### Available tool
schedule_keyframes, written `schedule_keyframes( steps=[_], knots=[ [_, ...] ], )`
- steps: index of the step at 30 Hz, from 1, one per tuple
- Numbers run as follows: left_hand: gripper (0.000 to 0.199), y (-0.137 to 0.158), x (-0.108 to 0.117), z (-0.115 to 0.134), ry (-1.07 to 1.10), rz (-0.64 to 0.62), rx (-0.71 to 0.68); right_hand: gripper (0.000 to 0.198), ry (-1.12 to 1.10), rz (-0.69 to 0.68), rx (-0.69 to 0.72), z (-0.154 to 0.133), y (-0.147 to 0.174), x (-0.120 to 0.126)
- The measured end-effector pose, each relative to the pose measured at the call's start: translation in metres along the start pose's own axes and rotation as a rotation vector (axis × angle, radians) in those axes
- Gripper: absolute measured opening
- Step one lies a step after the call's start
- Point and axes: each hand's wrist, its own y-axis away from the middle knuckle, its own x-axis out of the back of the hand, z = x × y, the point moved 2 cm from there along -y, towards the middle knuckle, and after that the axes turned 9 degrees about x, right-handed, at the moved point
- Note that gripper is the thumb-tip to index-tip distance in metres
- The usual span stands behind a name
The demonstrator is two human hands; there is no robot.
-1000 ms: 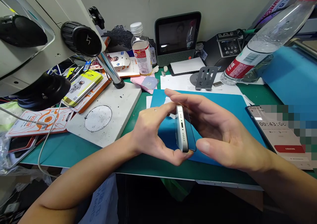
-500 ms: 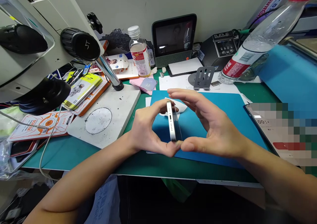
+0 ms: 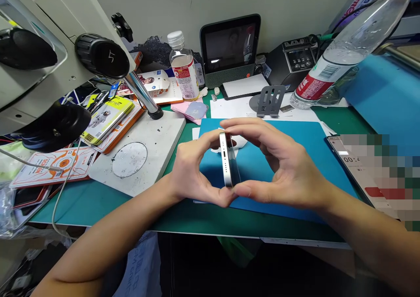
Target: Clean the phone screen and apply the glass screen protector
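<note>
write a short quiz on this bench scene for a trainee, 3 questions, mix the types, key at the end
1. Multiple choice: what does the left hand hold?
A) a drinks bottle
B) a silver-edged phone
C) a pair of tweezers

2. True or false: the phone edge with the charging port faces the camera.

3. Which is farther right in the picture: the red-capped bottle or the white-capped bottle?

Key:
1. B
2. True
3. The red-capped bottle
</note>
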Motion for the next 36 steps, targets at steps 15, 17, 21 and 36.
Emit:
schedule_keyframes(
  steps=[15,17,21,36],
  knots=[
    [0.074,-0.007,0.012,0.037,-0.047,0.013,-0.007,0.066,-0.155,0.017,-0.021,-0.026,-0.001,0.007],
    [0.071,-0.006,0.011,0.04,-0.046,0.035,0.011,0.064,-0.166,0.013,-0.048,-0.028,0.003,0.012],
    [0.073,-0.002,0.006,0.042,0.004,-0.048,0.076,0.071,-0.087,0.018,-0.13,-0.025,0.016,0.019],
    [0.084,0.029,0.005,0.029,-0.131,-0.233,0.47,0.043,0.39,0.03,-0.011,-0.003,0.015,0.064]
  ],
)
